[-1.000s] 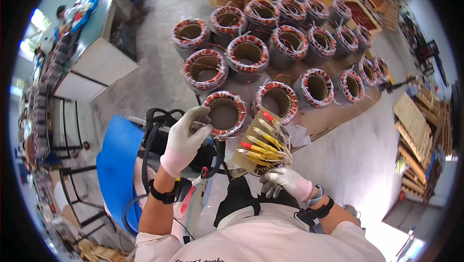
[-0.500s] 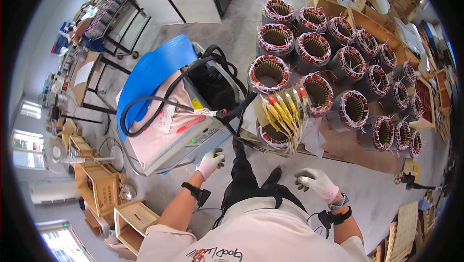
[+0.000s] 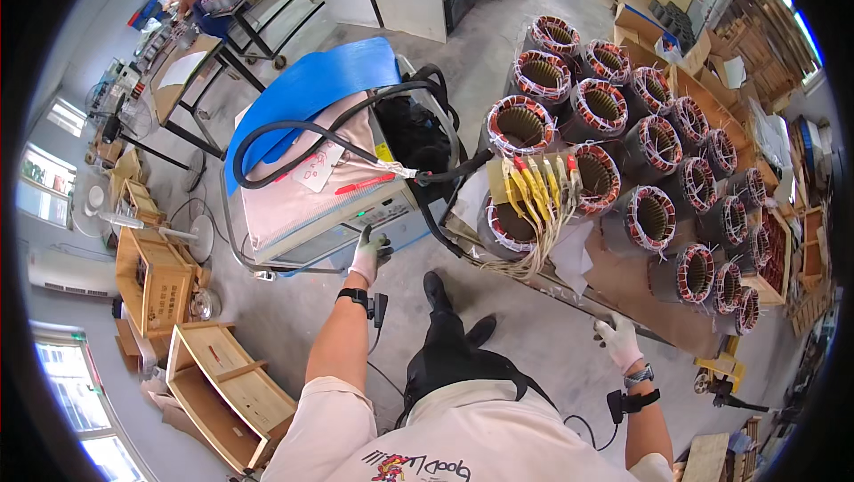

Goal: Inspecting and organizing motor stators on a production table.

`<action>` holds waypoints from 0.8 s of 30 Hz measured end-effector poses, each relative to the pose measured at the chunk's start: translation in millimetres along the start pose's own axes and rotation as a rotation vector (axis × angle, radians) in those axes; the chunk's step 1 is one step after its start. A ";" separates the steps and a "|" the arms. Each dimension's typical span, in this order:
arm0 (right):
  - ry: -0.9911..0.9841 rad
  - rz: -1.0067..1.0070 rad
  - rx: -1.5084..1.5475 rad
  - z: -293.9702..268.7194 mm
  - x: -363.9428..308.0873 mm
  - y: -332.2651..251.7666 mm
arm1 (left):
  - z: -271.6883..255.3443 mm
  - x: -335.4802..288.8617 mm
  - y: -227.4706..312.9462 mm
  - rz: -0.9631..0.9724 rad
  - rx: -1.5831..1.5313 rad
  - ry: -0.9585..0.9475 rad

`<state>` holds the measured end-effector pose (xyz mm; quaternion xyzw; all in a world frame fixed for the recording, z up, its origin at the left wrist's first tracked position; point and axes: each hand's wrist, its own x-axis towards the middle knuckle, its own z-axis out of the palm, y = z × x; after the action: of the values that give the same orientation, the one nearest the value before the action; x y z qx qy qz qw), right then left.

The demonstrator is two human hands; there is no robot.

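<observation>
Nearing the machine (image 3: 384,218), your left hand (image 3: 369,257) spreads, empty; your right hand (image 3: 619,342) hangs half-curled, empty, leaving the leads (image 3: 538,187) unheld.

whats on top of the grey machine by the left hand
On the grey machine lie a pink cloth, a blue sheet, a looped black cable, a white tag and a red strip. The surface beneath the cloth and sheet is hidden.

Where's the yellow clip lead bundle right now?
Head view, just right of centre: the yellow clip leads lie across a tan board at the near-left corner of the stator group, partly over the nearest stator, right of the thick black cable.
</observation>
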<state>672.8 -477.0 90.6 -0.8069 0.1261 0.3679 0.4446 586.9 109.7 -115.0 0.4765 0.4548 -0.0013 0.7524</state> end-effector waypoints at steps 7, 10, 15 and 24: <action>0.217 -0.205 -0.552 -13.9 27.1 13.6 | 14.3 3.7 6.9 -0.035 -0.165 -0.004; 0.213 -0.219 -0.701 -17.3 44.7 42.6 | 20.9 5.6 -1.0 -0.017 -0.239 0.057; 0.182 -0.202 -0.860 -2.9 48.8 24.8 | -5.1 -15.3 -38.9 -0.022 0.283 0.091; 0.157 -0.067 -1.059 -8.3 85.1 14.2 | -86.7 -143.5 -113.7 -0.113 1.049 0.019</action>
<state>728.7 -481.4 24.5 -0.9495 -0.0697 0.3051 -0.0226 394.0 47.9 -109.5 0.7638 0.4247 -0.2652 0.4073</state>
